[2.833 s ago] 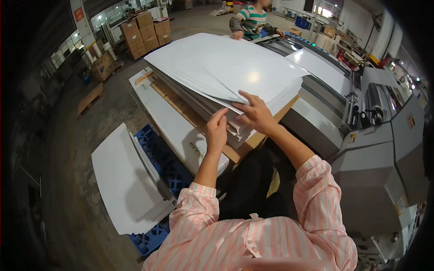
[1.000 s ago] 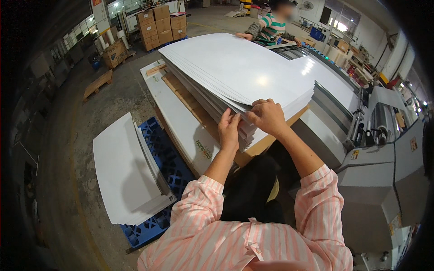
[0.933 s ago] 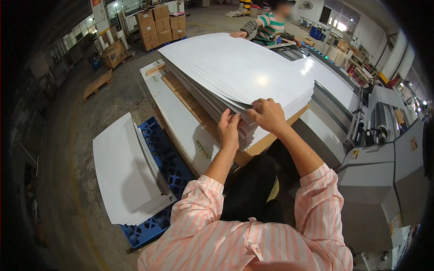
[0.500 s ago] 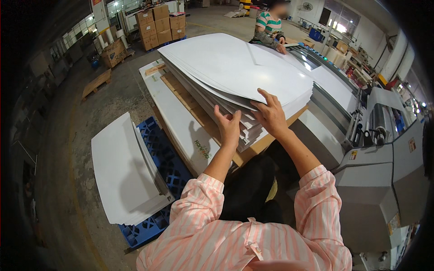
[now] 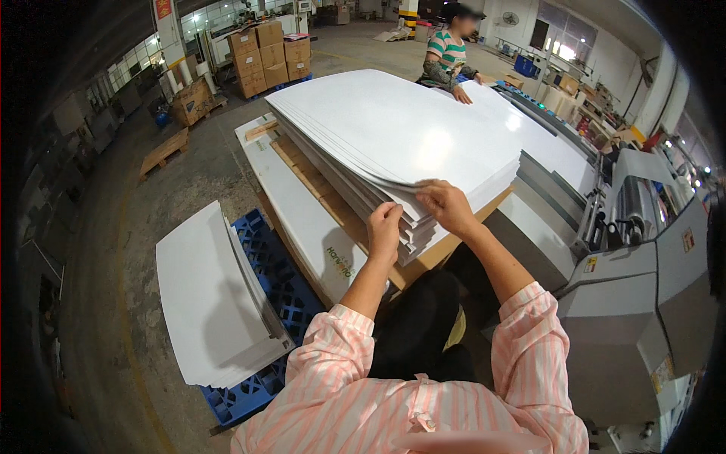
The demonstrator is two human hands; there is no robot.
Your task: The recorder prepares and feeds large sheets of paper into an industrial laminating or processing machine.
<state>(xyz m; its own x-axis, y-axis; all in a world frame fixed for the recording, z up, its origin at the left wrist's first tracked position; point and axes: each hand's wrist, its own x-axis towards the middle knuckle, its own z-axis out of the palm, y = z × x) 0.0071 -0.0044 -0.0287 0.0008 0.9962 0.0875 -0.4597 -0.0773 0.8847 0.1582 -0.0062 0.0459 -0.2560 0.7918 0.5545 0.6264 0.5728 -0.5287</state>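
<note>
A tall stack of large, glossy white sheets (image 5: 378, 121) lies in front of me, its near corner uneven and stepped into several layers. At that corner the fingers of my right hand (image 5: 448, 208) are closed on the edge of the upper sheets, which lift slightly there. My left hand (image 5: 384, 231) is just left of it, against the side of the stack, thumb and fingers drawn together. Whether a sheet edge lies between its fingers cannot be made out.
A smaller pile of white sheets (image 5: 208, 295) rests on a blue plastic pallet (image 5: 265, 261) at the left. A large grey machine (image 5: 620, 303) stands close on the right. Across the stack, another person (image 5: 446, 53) rests a hand on the sheets. Cardboard boxes (image 5: 271, 57) stand behind.
Both hands have gone from spread fingers to closed ones at the stack's corner. The raised top sheets have come down flatter. The other person has straightened and moved a hand over the sheets.
</note>
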